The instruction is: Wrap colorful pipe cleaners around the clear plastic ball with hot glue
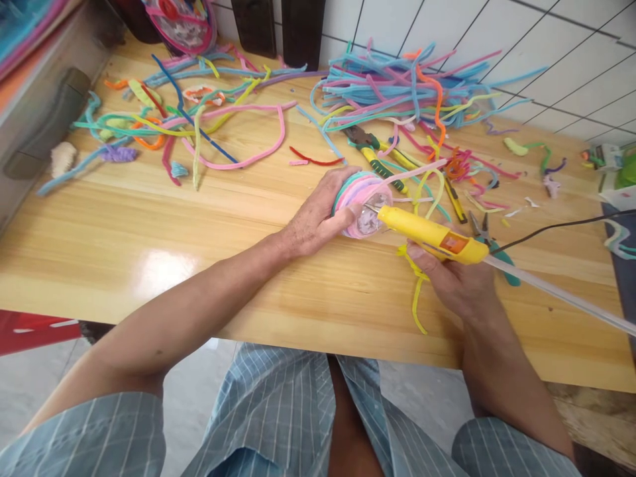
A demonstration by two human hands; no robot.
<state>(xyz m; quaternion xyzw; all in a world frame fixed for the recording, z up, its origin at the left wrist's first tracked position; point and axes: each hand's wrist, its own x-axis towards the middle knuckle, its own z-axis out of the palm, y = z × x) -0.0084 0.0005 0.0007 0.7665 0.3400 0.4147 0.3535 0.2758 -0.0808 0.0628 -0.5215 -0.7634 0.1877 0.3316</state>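
My left hand (320, 215) is closed around a small round container (370, 218) wrapped in pastel pipe cleaners, in pink, lilac and mint rings. Its clear end faces right, and a loose pink pipe cleaner (417, 172) sticks out from it to the upper right. My right hand (454, 278) grips a yellow hot glue gun (427, 232) by the handle, which is mostly hidden. The metal nozzle points left and meets the clear end of the container, near my left thumb. A long glue stick (561, 295) protrudes from the gun's back.
A heap of pipe cleaners (397, 86) lies along the tiled wall, with more strewn at the left. Pliers (370, 149), a yellow utility knife (454, 199) and teal-handled pliers (507, 265) lie beyond my hands. A black cord (551, 228) runs off right. Yellow pipe cleaner pieces (417, 301) lie near my right hand.
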